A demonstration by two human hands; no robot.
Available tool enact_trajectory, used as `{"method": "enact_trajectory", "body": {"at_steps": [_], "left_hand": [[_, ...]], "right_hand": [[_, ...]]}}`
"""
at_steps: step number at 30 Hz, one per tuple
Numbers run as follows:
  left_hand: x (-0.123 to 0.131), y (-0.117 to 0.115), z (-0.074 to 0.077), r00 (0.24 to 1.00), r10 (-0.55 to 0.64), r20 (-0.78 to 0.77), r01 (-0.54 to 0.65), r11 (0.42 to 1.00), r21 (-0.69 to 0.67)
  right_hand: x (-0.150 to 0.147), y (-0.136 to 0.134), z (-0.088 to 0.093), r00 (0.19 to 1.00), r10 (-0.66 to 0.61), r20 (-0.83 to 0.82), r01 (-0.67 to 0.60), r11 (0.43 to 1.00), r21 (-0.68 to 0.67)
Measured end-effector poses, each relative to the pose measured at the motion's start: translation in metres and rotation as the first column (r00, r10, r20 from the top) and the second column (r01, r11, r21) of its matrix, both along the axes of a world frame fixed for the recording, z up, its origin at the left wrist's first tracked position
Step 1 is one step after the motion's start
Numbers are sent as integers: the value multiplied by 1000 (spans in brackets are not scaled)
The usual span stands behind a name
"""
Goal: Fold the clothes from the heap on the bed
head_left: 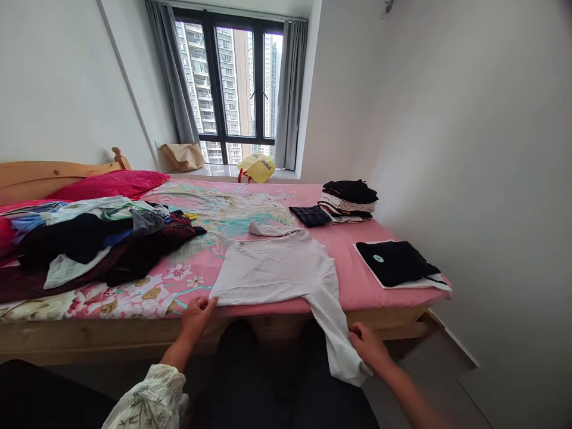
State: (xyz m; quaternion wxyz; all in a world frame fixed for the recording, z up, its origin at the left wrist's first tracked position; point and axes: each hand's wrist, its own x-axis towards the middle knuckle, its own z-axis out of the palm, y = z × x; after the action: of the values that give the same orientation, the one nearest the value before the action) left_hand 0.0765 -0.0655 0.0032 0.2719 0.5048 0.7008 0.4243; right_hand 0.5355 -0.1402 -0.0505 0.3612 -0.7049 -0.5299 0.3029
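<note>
A light grey long-sleeved shirt (274, 268) lies spread on the near edge of the pink bed, its hem toward the left. One sleeve is turned up on the far side; the other hangs over the bed's edge toward my knees. My left hand (196, 319) pinches the near corner of the hem between thumb and fingers. At the hanging sleeve, my right hand (369, 347) has its fingers curled against the fabric's right edge, closed on it near the cuff. Its fingertips are partly hidden.
A heap of loose clothes (89, 238) covers the bed's left side. Folded clothes (348, 202) are stacked at the far right, beside a dark checked folded garment (309, 215). Nearer lies a black folded garment (397, 262) on white material. A yellow bag (257, 168) stands by the window.
</note>
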Motion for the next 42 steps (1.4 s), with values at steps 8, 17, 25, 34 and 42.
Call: {"method": "enact_trajectory", "body": {"at_steps": [8,17,25,34,42], "left_hand": [[-9,16,-14,980,-9,198,37,990,-139],[-15,25,-23,958,56,282,-3,983,-186],[-8,35,-11,943,111,314,-85,992,-94],[-14,19,9,954,-287,-88,292,955,49],[-2,11,34,754,-199,-626,200,977,-69]], "right_hand": [[-78,52,59,920,195,340,-299,910,287],[-105,80,40,703,307,641,-461,884,82],[-91,87,32,668,309,677,-436,900,19],[-88,106,48,784,259,565,-327,945,21],[-65,93,101,701,308,644,-510,847,150]]}}
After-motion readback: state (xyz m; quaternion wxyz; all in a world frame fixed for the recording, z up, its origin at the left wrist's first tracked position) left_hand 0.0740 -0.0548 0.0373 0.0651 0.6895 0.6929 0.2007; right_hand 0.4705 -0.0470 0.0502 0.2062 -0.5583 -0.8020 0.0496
